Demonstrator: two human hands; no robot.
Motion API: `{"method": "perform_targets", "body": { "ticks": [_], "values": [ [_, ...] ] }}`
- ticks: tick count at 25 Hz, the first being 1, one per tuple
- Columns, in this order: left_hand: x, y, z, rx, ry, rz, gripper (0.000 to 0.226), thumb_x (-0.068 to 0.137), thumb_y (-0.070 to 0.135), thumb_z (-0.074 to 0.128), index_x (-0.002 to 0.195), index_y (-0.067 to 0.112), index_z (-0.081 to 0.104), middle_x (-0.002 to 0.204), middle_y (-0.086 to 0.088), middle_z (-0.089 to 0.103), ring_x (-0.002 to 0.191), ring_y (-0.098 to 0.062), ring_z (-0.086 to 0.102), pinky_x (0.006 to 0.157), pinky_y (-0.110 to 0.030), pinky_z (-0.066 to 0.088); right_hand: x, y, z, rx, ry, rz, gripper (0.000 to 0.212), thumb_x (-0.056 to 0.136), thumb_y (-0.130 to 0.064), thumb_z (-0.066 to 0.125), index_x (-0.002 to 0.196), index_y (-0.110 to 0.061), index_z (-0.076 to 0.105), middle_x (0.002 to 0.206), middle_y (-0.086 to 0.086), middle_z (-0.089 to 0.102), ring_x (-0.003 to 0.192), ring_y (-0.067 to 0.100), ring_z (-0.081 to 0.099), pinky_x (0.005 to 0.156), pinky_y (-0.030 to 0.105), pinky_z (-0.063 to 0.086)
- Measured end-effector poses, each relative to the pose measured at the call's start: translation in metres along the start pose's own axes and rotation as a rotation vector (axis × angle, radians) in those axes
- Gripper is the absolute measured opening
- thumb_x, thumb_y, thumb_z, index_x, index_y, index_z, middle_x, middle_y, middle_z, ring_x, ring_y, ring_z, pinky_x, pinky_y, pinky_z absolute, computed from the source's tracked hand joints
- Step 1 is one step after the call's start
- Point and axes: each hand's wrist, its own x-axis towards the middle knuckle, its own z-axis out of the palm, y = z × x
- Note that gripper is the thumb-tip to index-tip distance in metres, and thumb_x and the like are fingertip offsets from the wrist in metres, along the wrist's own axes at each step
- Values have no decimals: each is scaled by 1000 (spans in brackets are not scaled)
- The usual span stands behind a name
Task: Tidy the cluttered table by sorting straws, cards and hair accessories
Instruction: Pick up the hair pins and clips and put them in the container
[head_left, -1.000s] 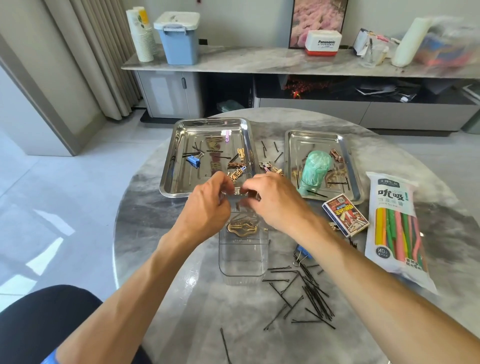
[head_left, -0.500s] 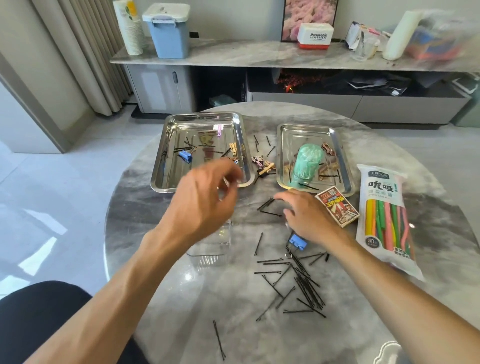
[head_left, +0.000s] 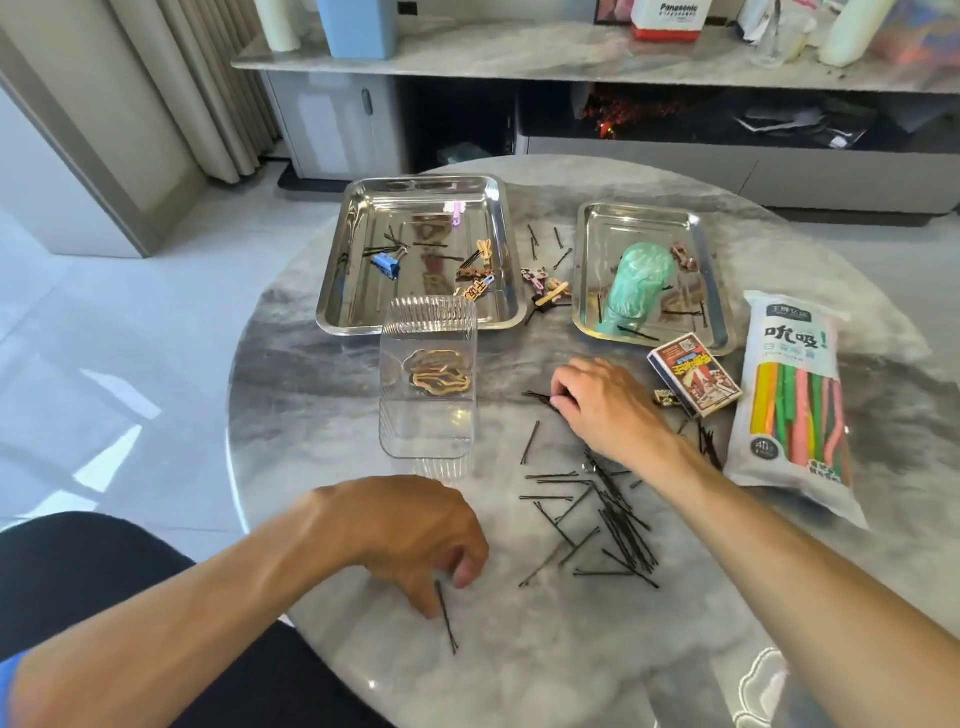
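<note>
Black pins (head_left: 602, 514) are strewn on the worktop (head_left: 519, 675) between the hands; one pin (head_left: 447, 618) is pinched by the left hand (head_left: 415, 535), others (head_left: 540, 398) by the curled right hand (head_left: 602, 405).

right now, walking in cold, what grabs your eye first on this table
The scatter of black bobby pins spread over the marble table near the middle, with the right hand pinching a few at its far edge and the left hand picking at a lone bobby pin near the front. Behind them, two steel trays, and at the right edge a bright pack of coloured straws.
</note>
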Motion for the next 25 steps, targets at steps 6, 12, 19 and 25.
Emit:
{"method": "perform_targets", "body": {
  "ticks": [6,12,19,25],
  "values": [
    [11,2,12,-58,233,-39,5,86,28,65,83,25,62,79,10,62,71,-9,52,66,-26,44,-18,-2,-18,81,-21,-1,17,100,-20,51,104,-17,68,106,-4,69,97,17,61,94,38,47],
    [43,25,22,-132,656,-159,7,89,19,52,87,20,59,78,6,59,68,-14,48,60,-19,32,-56,40,-46,38,-298,-16,58,83,-7,59,135,-32,52,134,-13,52,111,8,52,96,28,43],
    [55,27,20,-98,773,-161,9,89,20,48,88,19,57,80,5,60,68,-17,53,66,-30,48,-51,38,-46,55,-146,-9,25,84,-41,68,105,-30,60,98,-17,59,91,10,59,69,17,41],
    [67,34,14,-97,830,-106,6,85,18,49,83,20,54,76,7,58,65,-14,51,59,-24,43,-10,31,-57,263,102,306,36,93,-34,63,126,-19,59,111,-6,67,92,18,66,82,35,53]
  ]
}}
